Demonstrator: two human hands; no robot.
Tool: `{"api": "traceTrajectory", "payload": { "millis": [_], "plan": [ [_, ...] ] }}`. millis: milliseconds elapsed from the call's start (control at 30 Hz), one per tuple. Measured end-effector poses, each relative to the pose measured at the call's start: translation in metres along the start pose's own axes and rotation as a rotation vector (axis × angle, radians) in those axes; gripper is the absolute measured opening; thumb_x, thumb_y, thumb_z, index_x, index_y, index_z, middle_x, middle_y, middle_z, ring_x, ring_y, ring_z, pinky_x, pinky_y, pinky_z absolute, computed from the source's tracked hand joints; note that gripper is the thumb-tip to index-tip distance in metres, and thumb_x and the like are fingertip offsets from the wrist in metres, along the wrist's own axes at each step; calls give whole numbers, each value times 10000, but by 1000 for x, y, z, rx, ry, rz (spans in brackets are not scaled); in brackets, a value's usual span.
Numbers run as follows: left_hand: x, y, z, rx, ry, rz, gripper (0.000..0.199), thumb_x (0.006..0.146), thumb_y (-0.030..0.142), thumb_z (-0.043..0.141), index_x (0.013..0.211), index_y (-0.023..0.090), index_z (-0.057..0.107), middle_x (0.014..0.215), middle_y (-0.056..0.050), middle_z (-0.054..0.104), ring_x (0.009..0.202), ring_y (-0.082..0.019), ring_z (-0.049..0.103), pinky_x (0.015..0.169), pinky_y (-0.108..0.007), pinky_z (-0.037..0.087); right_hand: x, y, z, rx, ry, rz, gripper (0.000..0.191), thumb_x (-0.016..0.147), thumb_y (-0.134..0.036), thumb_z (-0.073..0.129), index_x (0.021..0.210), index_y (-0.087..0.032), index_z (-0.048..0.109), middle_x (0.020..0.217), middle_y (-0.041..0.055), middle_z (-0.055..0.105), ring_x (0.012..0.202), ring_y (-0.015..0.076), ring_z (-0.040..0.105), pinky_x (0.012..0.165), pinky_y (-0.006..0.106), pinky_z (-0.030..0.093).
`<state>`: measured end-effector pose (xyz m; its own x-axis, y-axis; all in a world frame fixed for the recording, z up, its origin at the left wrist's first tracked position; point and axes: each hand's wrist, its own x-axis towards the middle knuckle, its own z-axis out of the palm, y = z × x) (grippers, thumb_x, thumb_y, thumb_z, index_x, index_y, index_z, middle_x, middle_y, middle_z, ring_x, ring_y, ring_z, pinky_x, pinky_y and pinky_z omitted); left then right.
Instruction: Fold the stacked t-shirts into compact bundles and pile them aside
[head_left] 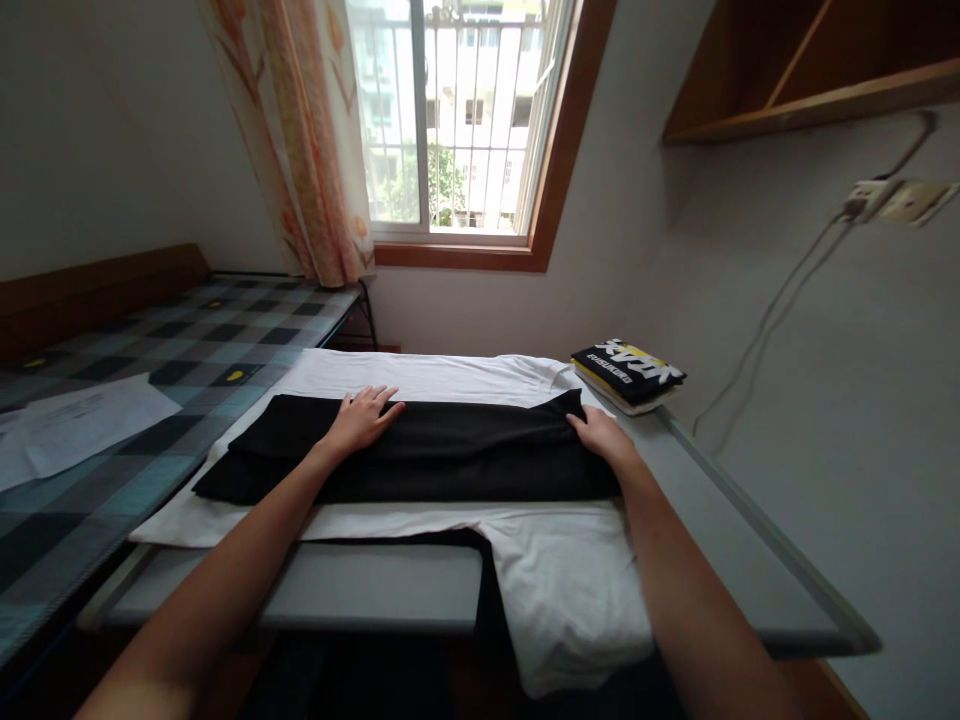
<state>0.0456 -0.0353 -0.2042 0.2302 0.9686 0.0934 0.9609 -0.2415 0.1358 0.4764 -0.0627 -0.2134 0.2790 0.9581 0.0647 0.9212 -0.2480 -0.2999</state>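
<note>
Head | left hand: fingers apart on black garment | right hand: pinching its right end | white shirt beneath | folded clothes, table's far-right corner

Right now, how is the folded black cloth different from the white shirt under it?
The folded black cloth makes a narrow band, while the white shirt is spread wider. The black cloth lies on top; the shirt lies underneath, one sleeve hanging over the near edge of the grey table. Both look plain.

Head cam looks fwd & down from wearer's eye lvl, hands mid-frame, window up top; only view.
</note>
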Motion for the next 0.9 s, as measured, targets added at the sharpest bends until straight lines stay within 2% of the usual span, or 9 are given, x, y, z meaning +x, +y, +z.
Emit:
{"api": "traceTrajectory", "payload": {
  "millis": [133, 233, 400, 533, 600, 667, 733, 800, 900],
  "plan": [
    [0, -2, -9, 23, 75, -24, 589, 982, 574, 244, 1436, 267, 460, 1500, -74, 457, 1407, -264, 360, 1155, -483, 229, 12, -8, -5, -60, 17, 19, 327, 903, -422, 520, 1080, -201, 683, 1057, 176, 709, 1001, 313, 664, 832, 410, 492],
    [-1, -5, -12, 40, 67, -47, 589, 975, 585, 258, 1408, 265, 497, 1484, -73, 478, 1396, -269, 375, 1149, -479, 242, 27, -11, -16, -74, 38, 58, 352, 911, -421, 517, 1146, -209, 670, 1087, 179, 703, 1038, 316, 657, 845, 412, 486],
    [1, -17, -13, 77, 48, -95, 586, 962, 587, 300, 1374, 245, 538, 1473, -77, 491, 1369, -275, 406, 1117, -441, 302, 48, 4, -28, -57, 46, 182, 420, 913, -436, 511, 1235, -193, 629, 1122, 202, 682, 1047, 331, 652, 847, 438, 483],
    [3, -33, -14, 124, 56, -166, 533, 949, 542, 342, 1337, 256, 570, 1432, -85, 530, 1301, -288, 471, 1048, -443, 378, 42, 19, -19, -60, 52, 236, 447, 929, -432, 454, 1255, -165, 605, 1151, 217, 650, 1063, 360, 626, 854, 472, 471],
    [3, -41, -17, 145, 44, -225, 515, 945, 503, 345, 1334, 249, 570, 1412, -98, 544, 1262, -309, 497, 1009, -469, 407, 32, 20, -13, -65, 178, 224, 449, 932, -407, 430, 1263, -151, 594, 1180, 225, 620, 1077, 365, 601, 871, 496, 454],
    [3, -49, -21, 159, 31, -301, 509, 938, 466, 345, 1332, 233, 568, 1386, -118, 557, 1231, -331, 511, 979, -492, 425, 22, 17, -8, -84, 370, 168, 447, 929, -385, 423, 1268, -149, 591, 1231, 228, 578, 1115, 372, 557, 902, 517, 426],
    [3, -58, -25, 161, 36, -387, 507, 930, 444, 348, 1326, 218, 570, 1365, -141, 561, 1214, -351, 514, 958, -505, 436, 13, 10, -5, -97, 491, 54, 452, 925, -391, 429, 1274, -157, 595, 1276, 214, 549, 1153, 369, 513, 935, 515, 400],
    [3, -66, -28, 149, 60, -475, 499, 916, 450, 367, 1291, 209, 593, 1346, -159, 562, 1203, -364, 518, 941, -504, 447, 8, 2, -2, -84, 474, -105, 470, 930, -422, 428, 1286, -167, 598, 1314, 187, 540, 1183, 350, 491, 961, 484, 392],
    [2, -77, -26, 117, 67, -566, 460, 886, 485, 409, 1155, 209, 659, 1286, -167, 590, 1165, -366, 542, 909, -483, 470, 7, -5, 6, -62, 347, -311, 486, 944, -465, 418, 1306, -191, 594, 1374, 144, 529, 1251, 309, 463, 1014, 443, 373]
  ]
}}
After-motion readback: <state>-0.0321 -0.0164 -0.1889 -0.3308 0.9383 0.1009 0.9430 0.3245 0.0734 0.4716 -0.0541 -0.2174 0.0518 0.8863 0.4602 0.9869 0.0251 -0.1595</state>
